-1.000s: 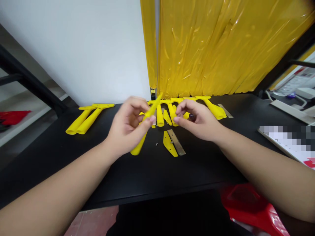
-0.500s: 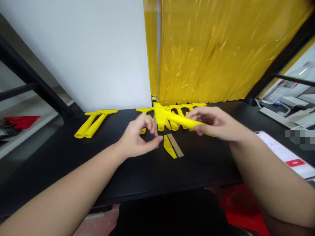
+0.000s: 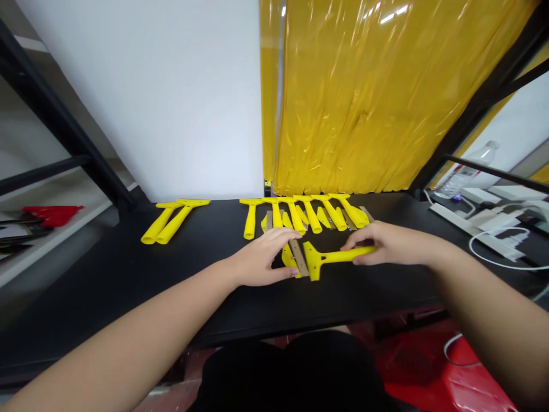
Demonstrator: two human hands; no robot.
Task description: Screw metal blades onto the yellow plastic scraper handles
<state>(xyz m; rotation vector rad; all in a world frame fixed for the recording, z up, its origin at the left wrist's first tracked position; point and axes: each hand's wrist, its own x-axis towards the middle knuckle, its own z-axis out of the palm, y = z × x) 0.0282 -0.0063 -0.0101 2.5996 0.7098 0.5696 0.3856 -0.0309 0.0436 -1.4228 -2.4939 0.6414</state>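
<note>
At the black tabletop (image 3: 253,312), right hand (image 3: 381,243) grasps yellow T-shaped plastic handle (image 3: 341,255); left hand (image 3: 259,260) spans flat brownish strip (image 3: 299,257), grip indeterminable.

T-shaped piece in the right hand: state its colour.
The T-shaped piece in the right hand is yellow, best seen in the head view.

Left hand (image 3: 262,261): palm lowered, thumb and fingers parted. Right hand (image 3: 378,245): thumb and fingers drawn together in a grip; exact fingertip pose unclear. Bare forearms (image 3: 167,312) reach forward, converging.
</note>
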